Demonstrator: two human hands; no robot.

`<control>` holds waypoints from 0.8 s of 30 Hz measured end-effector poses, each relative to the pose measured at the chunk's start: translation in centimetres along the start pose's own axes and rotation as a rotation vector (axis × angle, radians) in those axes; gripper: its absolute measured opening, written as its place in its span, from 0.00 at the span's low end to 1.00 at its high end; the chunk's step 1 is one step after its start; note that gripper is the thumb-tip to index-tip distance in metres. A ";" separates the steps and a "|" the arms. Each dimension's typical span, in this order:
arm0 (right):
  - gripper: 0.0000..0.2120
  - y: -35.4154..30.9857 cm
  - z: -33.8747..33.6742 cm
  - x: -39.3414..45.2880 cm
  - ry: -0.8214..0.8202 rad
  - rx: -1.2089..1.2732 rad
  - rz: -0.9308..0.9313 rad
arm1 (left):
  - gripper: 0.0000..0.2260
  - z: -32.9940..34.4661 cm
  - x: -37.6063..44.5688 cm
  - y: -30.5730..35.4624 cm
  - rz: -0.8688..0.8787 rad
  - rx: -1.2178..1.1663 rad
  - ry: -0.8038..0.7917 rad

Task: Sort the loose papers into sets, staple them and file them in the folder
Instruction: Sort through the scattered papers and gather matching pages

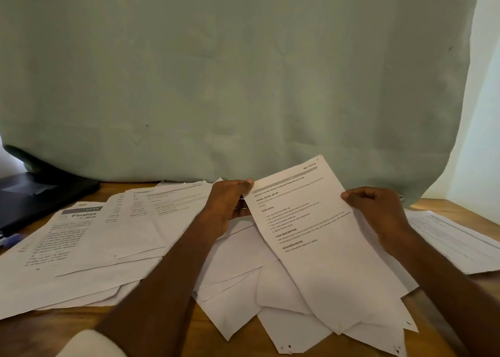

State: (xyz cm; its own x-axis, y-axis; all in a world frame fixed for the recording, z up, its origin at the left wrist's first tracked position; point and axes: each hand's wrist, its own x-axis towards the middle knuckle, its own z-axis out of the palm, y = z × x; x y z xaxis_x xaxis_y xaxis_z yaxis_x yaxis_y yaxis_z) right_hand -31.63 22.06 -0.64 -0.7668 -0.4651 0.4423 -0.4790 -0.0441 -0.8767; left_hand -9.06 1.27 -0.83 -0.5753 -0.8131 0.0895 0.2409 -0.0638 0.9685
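Observation:
A printed white sheet point(311, 234) is lifted at a tilt over the middle of the wooden table. My left hand point(230, 205) pinches its upper left edge and my right hand point(376, 210) pinches its right edge. Under it lies a loose heap of blank-side papers point(243, 283). More printed sheets point(102, 237) are fanned out to the left, one headed "Finalize". A separate small stack of papers point(454, 240) rests at the right. A black folder point(35, 197) lies at the far left. No stapler can be made out.
A pale green cloth point(243, 72) hangs behind the table as a backdrop. A blue pen-like object point(8, 240) lies at the left edge beside the folder. Bare wood of the table point(189, 337) shows along the front.

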 end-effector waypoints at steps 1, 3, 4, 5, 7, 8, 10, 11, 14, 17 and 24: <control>0.02 0.0 0.0 0.0 0.003 0.002 0.007 | 0.07 0.0 0.0 0.0 -0.003 -0.007 0.010; 0.01 0.0 0.0 0.0 0.011 0.013 0.025 | 0.10 0.0 0.1 0.1 -0.016 -0.011 0.018; 0.01 0.0 0.0 0.0 0.015 0.019 0.030 | 0.12 0.0 0.1 0.1 -0.027 -0.009 0.018; 0.01 0.0 0.0 0.0 0.019 0.022 0.034 | 0.13 0.0 0.0 0.2 -0.035 -0.007 0.014; 0.01 0.0 0.1 0.0 0.023 0.025 0.039 | 0.14 0.0 -0.1 0.2 -0.031 0.002 0.005; 0.01 0.0 0.1 -0.1 0.021 0.029 0.040 | 0.13 0.1 -0.2 0.2 -0.019 0.007 0.003; 0.01 0.0 0.1 -0.1 0.015 0.034 0.043 | 0.11 0.2 -0.2 0.0 0.002 -0.004 0.021; 0.02 0.0 0.1 -0.1 0.013 0.035 0.044 | 0.10 0.2 -0.2 -0.1 0.006 -0.012 0.033; 0.02 0.0 0.3 -0.1 0.024 0.044 0.046 | 0.07 0.4 -0.3 -0.1 0.005 -0.027 0.048; 0.02 0.1 0.4 -0.1 0.028 0.053 0.058 | 0.11 0.3 -0.3 0.0 0.004 -0.032 0.056; 0.02 0.2 0.5 -0.2 0.031 0.073 0.091 | 0.12 -0.1 -0.3 0.4 -0.010 -0.109 0.038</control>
State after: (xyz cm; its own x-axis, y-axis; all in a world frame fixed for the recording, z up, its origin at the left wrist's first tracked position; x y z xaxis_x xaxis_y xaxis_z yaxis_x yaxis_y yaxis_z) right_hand -31.40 21.70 -0.97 -0.8188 -0.4429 0.3653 -0.3754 -0.0682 -0.9243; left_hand -8.72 1.46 -0.48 -0.5486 -0.8333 0.0689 0.3199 -0.1330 0.9381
